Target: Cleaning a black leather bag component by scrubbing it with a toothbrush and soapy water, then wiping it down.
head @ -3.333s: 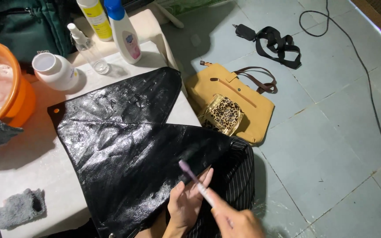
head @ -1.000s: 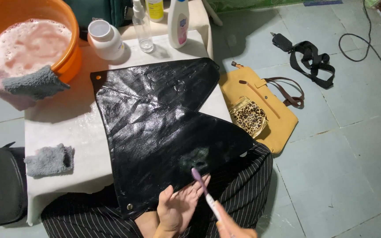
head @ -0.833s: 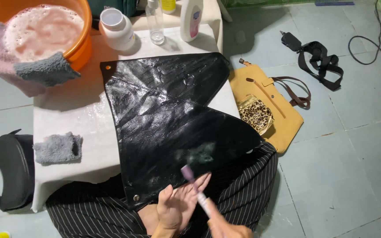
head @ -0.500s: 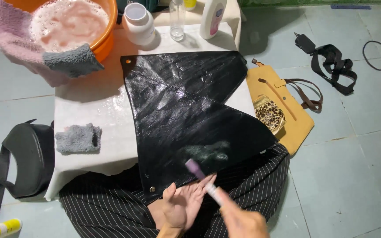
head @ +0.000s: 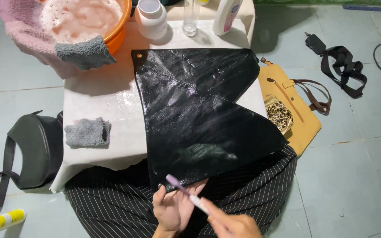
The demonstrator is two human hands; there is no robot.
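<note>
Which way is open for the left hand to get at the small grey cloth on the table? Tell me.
Probably yes: the left hand is open and empty, and the grey cloth lies alone on the white table, with nothing between them but the table's near edge.

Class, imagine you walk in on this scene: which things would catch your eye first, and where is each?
First the big glossy black leather sheet, spread over the white table at centre. Next the orange basin of foamy water at the table's far left corner, a grey cloth draped over its rim. Near the bottom edge, the right hand holds a purple-headed brush over the open left hand.
</note>
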